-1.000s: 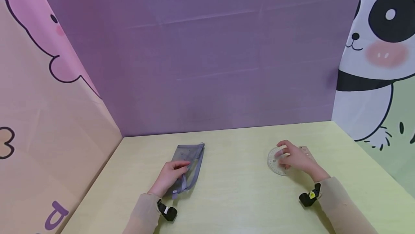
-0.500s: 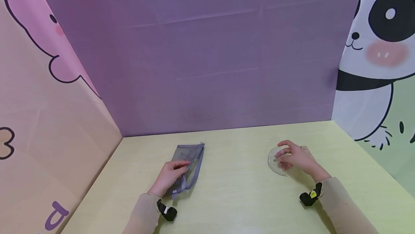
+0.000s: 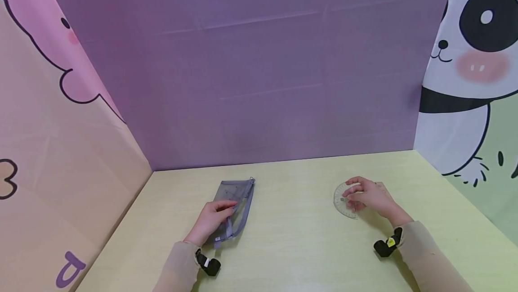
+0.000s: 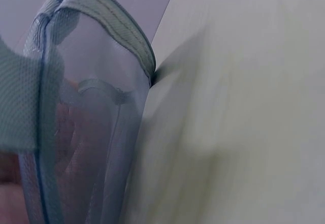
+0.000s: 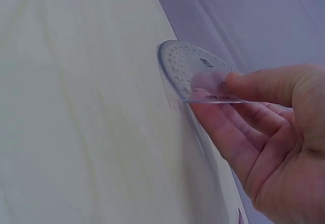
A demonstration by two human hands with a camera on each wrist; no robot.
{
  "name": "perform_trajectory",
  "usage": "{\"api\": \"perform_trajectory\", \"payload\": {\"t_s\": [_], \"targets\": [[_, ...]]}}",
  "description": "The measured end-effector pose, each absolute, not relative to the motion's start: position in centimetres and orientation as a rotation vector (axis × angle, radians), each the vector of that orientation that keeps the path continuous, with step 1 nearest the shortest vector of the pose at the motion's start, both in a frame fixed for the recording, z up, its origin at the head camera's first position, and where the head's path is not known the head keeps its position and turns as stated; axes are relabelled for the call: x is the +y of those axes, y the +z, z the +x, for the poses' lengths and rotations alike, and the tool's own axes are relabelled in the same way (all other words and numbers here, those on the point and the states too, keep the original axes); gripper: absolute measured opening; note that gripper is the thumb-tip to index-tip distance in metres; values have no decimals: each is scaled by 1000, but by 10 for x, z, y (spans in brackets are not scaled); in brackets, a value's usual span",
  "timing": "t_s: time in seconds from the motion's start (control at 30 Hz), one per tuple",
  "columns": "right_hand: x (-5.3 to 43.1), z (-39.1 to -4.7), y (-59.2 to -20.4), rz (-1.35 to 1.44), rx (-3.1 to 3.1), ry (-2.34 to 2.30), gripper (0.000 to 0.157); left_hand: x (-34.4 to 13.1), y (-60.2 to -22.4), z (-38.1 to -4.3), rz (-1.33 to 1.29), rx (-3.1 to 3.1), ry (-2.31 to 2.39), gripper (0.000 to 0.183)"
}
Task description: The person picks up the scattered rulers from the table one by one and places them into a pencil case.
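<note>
On the left of the head view, my left hand (image 3: 209, 221) grips a grey-blue mesh zip pouch (image 3: 232, 189) by its side. In the left wrist view the pouch (image 4: 96, 46) stands tilted at the table, and some of the fingers show through the mesh. On the right, my right hand (image 3: 370, 197) pinches a clear half-round protractor (image 3: 339, 203) between thumb and fingers. The right wrist view shows the thumb on top of the protractor (image 5: 175, 64) and the fingers beneath, seen through the plastic.
A flat pinkish piece (image 3: 382, 187) lies on the pale table (image 3: 291, 238) just behind my right hand, partly hidden by it. A purple cloth wall (image 3: 251, 80) closes off the back, with printed cartoon walls at both sides.
</note>
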State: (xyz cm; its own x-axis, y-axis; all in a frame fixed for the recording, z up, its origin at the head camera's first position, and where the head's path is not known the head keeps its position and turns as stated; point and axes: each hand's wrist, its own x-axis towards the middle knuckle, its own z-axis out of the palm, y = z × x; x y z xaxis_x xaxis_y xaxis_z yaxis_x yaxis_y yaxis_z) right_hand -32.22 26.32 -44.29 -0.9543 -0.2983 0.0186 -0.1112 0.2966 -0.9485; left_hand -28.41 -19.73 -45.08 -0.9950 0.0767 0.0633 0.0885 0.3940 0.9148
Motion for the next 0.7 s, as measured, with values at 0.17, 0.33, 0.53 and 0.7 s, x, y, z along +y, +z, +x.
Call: {"api": "perform_trajectory", "payload": {"t_s": [0.17,0.33,0.53,0.7], "targets": [[263,-323,-445,-392,2391,-1733,41,-195,-453,-284,-105,-2608,-1688,26],[263,-320,-446,-353,2429,-1713,42,-195,-455,-283,-88,-2602,-1691,27],[263,-320,-444,-324,2449,-1714,43,-200,-453,-281,-127,-2616,-1719,27],[262,-325,-440,-342,2408,-1741,44,-203,-450,-284,-140,-2614,-1715,27]]}}
